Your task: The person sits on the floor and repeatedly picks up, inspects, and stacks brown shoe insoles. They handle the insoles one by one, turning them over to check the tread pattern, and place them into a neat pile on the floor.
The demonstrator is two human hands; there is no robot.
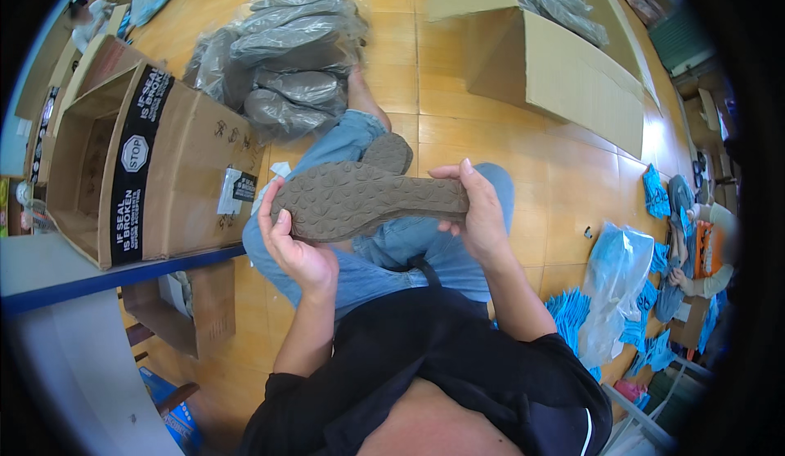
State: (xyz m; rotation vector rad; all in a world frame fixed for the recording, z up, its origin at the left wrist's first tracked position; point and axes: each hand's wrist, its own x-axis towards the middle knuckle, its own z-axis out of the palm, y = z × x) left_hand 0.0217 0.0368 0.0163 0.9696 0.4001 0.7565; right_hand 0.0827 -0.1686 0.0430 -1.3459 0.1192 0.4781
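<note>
A grey-brown shoe sole (360, 201) with a flower-patterned tread lies sideways between my two hands, above my crossed legs in blue jeans. My left hand (298, 248) grips its wide end, thumb on the near edge and fingers behind. At the narrower end, my right hand (478, 207) is closed around it, thumb on top and fingertips underneath. A second sole (388, 154) of the same colour shows just beyond, partly hidden by the first; what supports it cannot be made out.
Clear plastic bags of grey soles (298, 47) are piled ahead on the tiled floor. An open carton (580, 72) with more bags stands far right. At left, a taped cardboard box (188, 162) sits on a blue-edged table (163, 272). Blue pieces (568, 313) and another person's arm (703, 284) are right.
</note>
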